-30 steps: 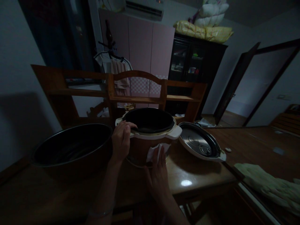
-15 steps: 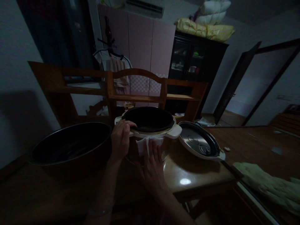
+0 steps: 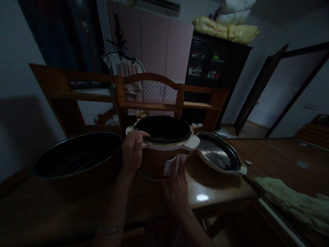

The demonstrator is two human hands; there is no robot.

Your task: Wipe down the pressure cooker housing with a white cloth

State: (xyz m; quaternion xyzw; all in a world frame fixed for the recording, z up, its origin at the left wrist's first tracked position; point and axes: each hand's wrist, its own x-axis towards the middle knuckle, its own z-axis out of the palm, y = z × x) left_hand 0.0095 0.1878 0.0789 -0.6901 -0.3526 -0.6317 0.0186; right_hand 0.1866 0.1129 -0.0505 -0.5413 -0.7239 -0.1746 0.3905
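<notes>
Gripping the near left rim of the cooker, the left hand is curling its fingers over the pale edge, thumb side toward the dark inner pot. The right hand is pressing a white cloth flat against the cooker's brown front wall, just below the right handle; its fingers are lying spread over the cloth, so its grip is pinning the cloth to the wall and is not a closed fist. The cooker is standing upright on the wooden surface, toward its far edge, with its top open. Its lid is lying to the right, tilted with the metal inside facing up, its left edge just beside the cooker's right handle. A large dark bowl is sitting to the left, close to the left wrist. A wooden shelf rack is rising behind the cooker. Farther right, a pale green cloth is lying on a second surface, well apart from both hands. The room is dim, so finer detail on the cooker wall is hard to tell.
</notes>
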